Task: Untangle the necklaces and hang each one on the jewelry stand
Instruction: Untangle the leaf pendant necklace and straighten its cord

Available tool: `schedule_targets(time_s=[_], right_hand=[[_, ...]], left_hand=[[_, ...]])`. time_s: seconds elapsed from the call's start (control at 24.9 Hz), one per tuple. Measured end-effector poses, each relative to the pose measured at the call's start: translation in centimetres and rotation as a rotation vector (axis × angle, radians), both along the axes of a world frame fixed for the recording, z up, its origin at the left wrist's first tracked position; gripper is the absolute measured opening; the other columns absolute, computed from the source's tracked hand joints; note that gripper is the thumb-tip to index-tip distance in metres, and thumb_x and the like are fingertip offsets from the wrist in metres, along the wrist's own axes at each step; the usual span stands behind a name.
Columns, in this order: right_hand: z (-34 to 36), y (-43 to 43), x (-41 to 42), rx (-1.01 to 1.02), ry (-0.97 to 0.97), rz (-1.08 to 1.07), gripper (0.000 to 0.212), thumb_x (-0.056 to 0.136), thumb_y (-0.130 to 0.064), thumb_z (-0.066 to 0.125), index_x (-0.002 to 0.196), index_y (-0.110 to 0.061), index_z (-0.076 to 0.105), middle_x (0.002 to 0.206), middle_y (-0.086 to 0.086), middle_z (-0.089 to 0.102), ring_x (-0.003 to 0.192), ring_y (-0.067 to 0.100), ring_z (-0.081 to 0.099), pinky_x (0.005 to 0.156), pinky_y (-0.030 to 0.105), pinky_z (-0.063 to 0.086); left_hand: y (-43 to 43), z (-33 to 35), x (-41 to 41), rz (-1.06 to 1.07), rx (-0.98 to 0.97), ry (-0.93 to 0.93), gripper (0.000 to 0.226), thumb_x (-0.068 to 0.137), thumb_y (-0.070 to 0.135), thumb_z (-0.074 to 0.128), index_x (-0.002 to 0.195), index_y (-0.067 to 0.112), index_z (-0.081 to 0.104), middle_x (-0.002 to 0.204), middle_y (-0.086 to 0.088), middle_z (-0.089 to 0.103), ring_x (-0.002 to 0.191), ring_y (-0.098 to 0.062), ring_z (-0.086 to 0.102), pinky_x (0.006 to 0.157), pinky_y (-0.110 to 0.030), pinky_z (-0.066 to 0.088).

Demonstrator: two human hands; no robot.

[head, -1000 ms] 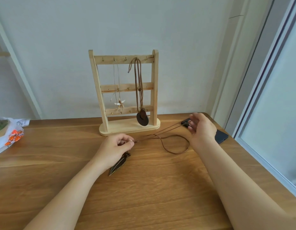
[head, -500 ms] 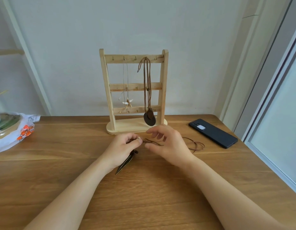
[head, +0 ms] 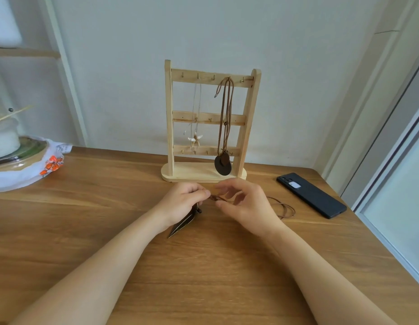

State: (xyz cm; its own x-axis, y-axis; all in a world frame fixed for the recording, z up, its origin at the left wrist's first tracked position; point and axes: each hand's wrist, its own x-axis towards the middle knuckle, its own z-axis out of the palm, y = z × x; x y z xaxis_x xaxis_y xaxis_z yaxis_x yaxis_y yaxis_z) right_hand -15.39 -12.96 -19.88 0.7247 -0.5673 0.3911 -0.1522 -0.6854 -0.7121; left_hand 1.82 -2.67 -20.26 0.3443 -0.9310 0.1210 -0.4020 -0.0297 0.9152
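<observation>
A wooden jewelry stand (head: 168, 118) stands at the back of the table. On its top bar hang a thin necklace with a pale shell charm (head: 195, 138) and a brown cord necklace with a dark round pendant (head: 223, 165). A third brown cord necklace lies on the table just in front of the stand. My left hand (head: 183, 202) pinches its cord above the dark feather-shaped pendant (head: 182, 225). My right hand (head: 246, 204) pinches the same cord a few centimetres to the right. The slack cord (head: 283, 208) coils on the table behind my right hand.
A black phone (head: 311, 194) lies on the wooden table (head: 110, 207) at the right, near the window frame. At the far left a white plastic bag with orange print (head: 43, 167) holds a covered dish. The wall stands close behind the stand.
My right hand has come in from the far right near the phone to meet my left hand at the cord. The stretched cord has gone slack and coiled. The view shifted left.
</observation>
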Motion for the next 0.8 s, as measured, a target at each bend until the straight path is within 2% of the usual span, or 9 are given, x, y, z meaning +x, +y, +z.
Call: schedule_targets(time_s=[0.12, 0.2, 0.28, 0.4, 0.48, 0.56, 0.64, 0.72, 0.8], right_hand=[[-0.07, 0.13, 0.42, 0.007, -0.036, -0.027, 0.011, 0.090, -0.016, 0.074, 0.097, -0.024, 0.076, 0.087, -0.011, 0.071, 0.082, 0.004, 0.062, 0.071, 0.016, 0.049], [0.16, 0.14, 0.40, 0.184, -0.094, -0.050, 0.005, 0.093, -0.016, 0.070, 0.092, -0.020, 0.073, 0.085, -0.003, 0.070, 0.078, 0.003, 0.060, 0.072, 0.017, 0.049], [0.22, 0.16, 0.41, 0.321, -0.077, -0.058, 0.004, 0.097, -0.018, 0.065, 0.095, -0.018, 0.069, 0.089, 0.003, 0.070, 0.079, 0.010, 0.060, 0.077, 0.024, 0.050], [-0.15, 0.01, 0.61, 0.348, -0.027, -0.079, 0.005, 0.099, -0.019, 0.061, 0.098, -0.019, 0.066, 0.095, 0.009, 0.071, 0.081, 0.017, 0.062, 0.079, 0.031, 0.052], [-0.15, -0.15, 0.63, 0.381, -0.042, -0.085, 0.004, 0.098, -0.018, 0.063, 0.099, -0.019, 0.067, 0.095, 0.009, 0.071, 0.078, 0.012, 0.061, 0.076, 0.029, 0.052], [-0.08, -0.20, 0.45, 0.339, -0.029, -0.062, 0.007, 0.095, -0.018, 0.067, 0.102, -0.020, 0.068, 0.093, 0.003, 0.072, 0.079, 0.006, 0.062, 0.074, 0.020, 0.051], [-0.14, -0.06, 0.37, 0.201, 0.009, -0.043, 0.012, 0.092, -0.016, 0.072, 0.103, -0.020, 0.071, 0.089, -0.003, 0.071, 0.079, -0.001, 0.061, 0.072, 0.013, 0.049], [-0.17, 0.09, 0.41, 0.109, 0.018, -0.045, 0.010, 0.091, -0.016, 0.072, 0.100, -0.020, 0.073, 0.085, -0.007, 0.070, 0.077, -0.002, 0.059, 0.070, 0.012, 0.047], [-0.13, 0.18, 0.43, 0.143, -0.012, -0.051, 0.006, 0.092, -0.016, 0.071, 0.096, -0.019, 0.074, 0.083, -0.006, 0.070, 0.076, -0.001, 0.059, 0.070, 0.013, 0.048]], left_hand=[[-0.11, 0.21, -0.03, -0.007, 0.011, -0.005, 0.029, 0.099, 0.022, 0.059, 0.077, 0.006, 0.068, 0.069, 0.004, 0.058, 0.073, -0.008, 0.056, 0.082, -0.027, 0.043], [-0.07, 0.19, 0.01, 0.005, 0.017, -0.005, 0.031, 0.099, 0.024, 0.059, 0.075, 0.005, 0.066, 0.069, 0.006, 0.059, 0.073, -0.001, 0.058, 0.084, -0.024, 0.042], [-0.01, 0.12, 0.08, 0.006, 0.020, 0.009, 0.029, 0.100, 0.024, 0.059, 0.085, 0.003, 0.070, 0.070, 0.008, 0.062, 0.073, 0.005, 0.059, 0.085, -0.022, 0.041], [0.22, 0.16, -0.04, -0.024, 0.021, 0.051, 0.015, 0.097, 0.023, 0.063, 0.107, 0.018, 0.073, 0.087, 0.001, 0.070, 0.086, -0.006, 0.065, 0.085, -0.019, 0.045], [0.12, 0.13, 0.00, -0.019, 0.020, 0.042, 0.012, 0.095, 0.020, 0.067, 0.105, 0.018, 0.072, 0.099, -0.004, 0.073, 0.095, -0.013, 0.067, 0.087, -0.022, 0.047], [0.05, 0.15, 0.05, -0.020, 0.015, 0.025, 0.008, 0.095, 0.019, 0.066, 0.100, 0.017, 0.072, 0.094, -0.002, 0.072, 0.090, -0.009, 0.065, 0.083, -0.023, 0.045], [0.07, 0.07, 0.15, -0.043, 0.016, 0.019, 0.009, 0.096, 0.020, 0.064, 0.096, 0.017, 0.072, 0.084, 0.006, 0.068, 0.082, -0.003, 0.062, 0.082, -0.023, 0.043], [0.11, -0.05, 0.26, -0.064, 0.025, 0.013, 0.011, 0.097, 0.022, 0.063, 0.095, 0.018, 0.073, 0.082, 0.010, 0.067, 0.082, -0.003, 0.061, 0.083, -0.024, 0.043], [0.14, -0.12, 0.28, -0.077, 0.043, -0.015, 0.013, 0.098, 0.024, 0.062, 0.095, 0.020, 0.074, 0.085, 0.011, 0.068, 0.086, -0.004, 0.061, 0.084, -0.025, 0.043]])
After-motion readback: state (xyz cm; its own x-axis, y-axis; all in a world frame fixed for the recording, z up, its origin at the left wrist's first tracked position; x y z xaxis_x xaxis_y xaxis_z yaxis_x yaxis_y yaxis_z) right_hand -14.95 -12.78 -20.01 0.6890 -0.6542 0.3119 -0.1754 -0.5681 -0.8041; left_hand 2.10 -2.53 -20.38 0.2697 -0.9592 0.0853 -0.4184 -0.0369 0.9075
